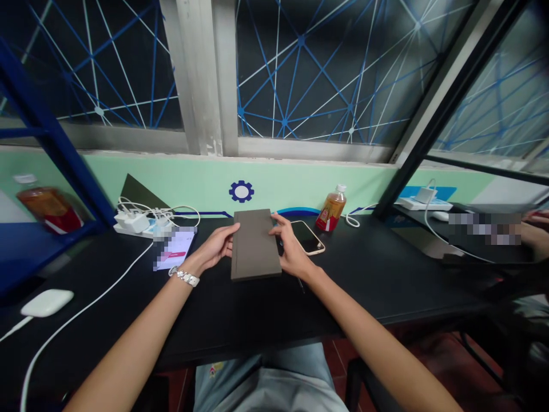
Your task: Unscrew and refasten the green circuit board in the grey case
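Note:
A closed grey-brown notebook is held between both hands above the black desk. My left hand grips its left edge, thumb on the cover and the other fingers partly behind it. On the right edge, my right hand holds the book, with its fingertips near the upper right of the cover. A phone with a pale case lies just beyond my right hand. Beside my left wrist lies another phone with a lit screen, partly blurred out.
A bottle of amber drink stands at the back right. A white power strip with plugs sits at the back left, its cable trailing forward. A white mouse-like object lies far left. Another person's hand is at the right edge.

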`<state>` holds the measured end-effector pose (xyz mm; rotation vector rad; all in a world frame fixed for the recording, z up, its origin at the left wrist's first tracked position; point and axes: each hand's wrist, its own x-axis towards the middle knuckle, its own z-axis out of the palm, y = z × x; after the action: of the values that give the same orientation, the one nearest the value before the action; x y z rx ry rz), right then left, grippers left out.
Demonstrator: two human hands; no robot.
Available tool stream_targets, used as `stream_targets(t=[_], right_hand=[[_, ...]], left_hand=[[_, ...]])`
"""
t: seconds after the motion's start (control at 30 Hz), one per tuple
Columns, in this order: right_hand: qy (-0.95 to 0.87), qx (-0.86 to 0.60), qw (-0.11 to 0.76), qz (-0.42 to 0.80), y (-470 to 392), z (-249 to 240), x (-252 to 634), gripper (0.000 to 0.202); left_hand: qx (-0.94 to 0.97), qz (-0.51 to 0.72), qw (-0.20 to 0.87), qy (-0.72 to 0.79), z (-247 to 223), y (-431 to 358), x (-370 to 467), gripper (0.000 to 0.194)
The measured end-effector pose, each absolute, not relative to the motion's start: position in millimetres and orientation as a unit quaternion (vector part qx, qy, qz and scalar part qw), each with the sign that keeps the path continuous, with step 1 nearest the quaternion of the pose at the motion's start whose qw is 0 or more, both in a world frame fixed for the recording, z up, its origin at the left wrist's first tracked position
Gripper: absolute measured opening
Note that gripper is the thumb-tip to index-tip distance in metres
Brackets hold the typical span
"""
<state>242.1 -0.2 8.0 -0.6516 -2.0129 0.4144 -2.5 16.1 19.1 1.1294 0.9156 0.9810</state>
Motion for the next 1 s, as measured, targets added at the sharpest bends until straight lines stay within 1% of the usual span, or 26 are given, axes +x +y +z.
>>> stream_targets(t=[0.07, 0.13, 0.2, 0.27, 0.3, 0.43, 0.67, 0.9, 0.97, 1.0], right_hand=[[-0.768, -0.321, 0.504, 0.231, 3, 4, 246, 0.052], [-0.716, -0.376, 0.489, 0.327, 7, 3, 251, 0.045], [-0.691, -0.424, 0.411, 0.416, 7, 6, 255, 0.039], [-0.687, -0.443, 0.334, 0.468, 5, 10, 256, 0.042], [-0.688, -0.442, 0.314, 0.482, 3, 13, 257, 0.043], [-0.685, -0.424, 0.316, 0.501, -1, 19, 257, 0.045], [-0.675, -0.436, 0.337, 0.491, -1, 23, 258, 0.046], [-0.674, -0.435, 0.34, 0.49, -2, 26, 261, 0.047], [-0.657, -0.444, 0.372, 0.482, 0, 29, 270, 0.046], [-0.643, -0.447, 0.408, 0.47, 1, 32, 276, 0.046]], left_hand=[[0.51, 0.427, 0.634, 0.394, 19, 14, -1, 0.036], [0.528, 0.414, 0.632, 0.388, 19, 12, 2, 0.039], [0.543, 0.398, 0.632, 0.384, 19, 9, 5, 0.041], [0.549, 0.392, 0.632, 0.382, 18, 7, 8, 0.042], [0.549, 0.393, 0.631, 0.382, 18, 6, 9, 0.042], [0.543, 0.397, 0.637, 0.377, 19, 1, 8, 0.039], [0.525, 0.392, 0.657, 0.374, 21, -2, 9, 0.038], [0.519, 0.393, 0.656, 0.382, 23, -3, 6, 0.038], [0.508, 0.407, 0.651, 0.391, 22, -3, -1, 0.037], [0.502, 0.414, 0.646, 0.399, 22, -3, -5, 0.037]])
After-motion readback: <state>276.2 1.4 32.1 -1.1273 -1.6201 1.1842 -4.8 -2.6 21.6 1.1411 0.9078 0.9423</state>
